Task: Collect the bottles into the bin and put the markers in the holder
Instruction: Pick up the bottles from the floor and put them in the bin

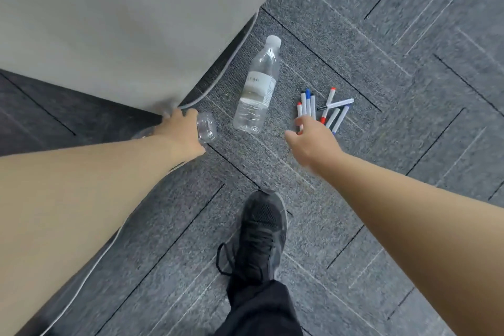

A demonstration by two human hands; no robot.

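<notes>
A clear plastic water bottle point(258, 87) with a white cap and label lies on the grey carpet, cap pointing away from me. My left hand point(181, 131) is closed around a second clear bottle point(206, 127), whose base sticks out to the right of my palm. Several white markers point(324, 109) with red, blue and black caps lie in a loose pile to the right of the lying bottle. My right hand point(313, 139) hovers with fingers spread just over the near end of the markers, holding nothing. No bin or holder is in view.
A large grey upholstered block point(122, 22) with a piped edge fills the upper left, its corner right by my left hand. My black shoe point(261, 232) and dark trouser leg stand on the carpet tiles below the bottles.
</notes>
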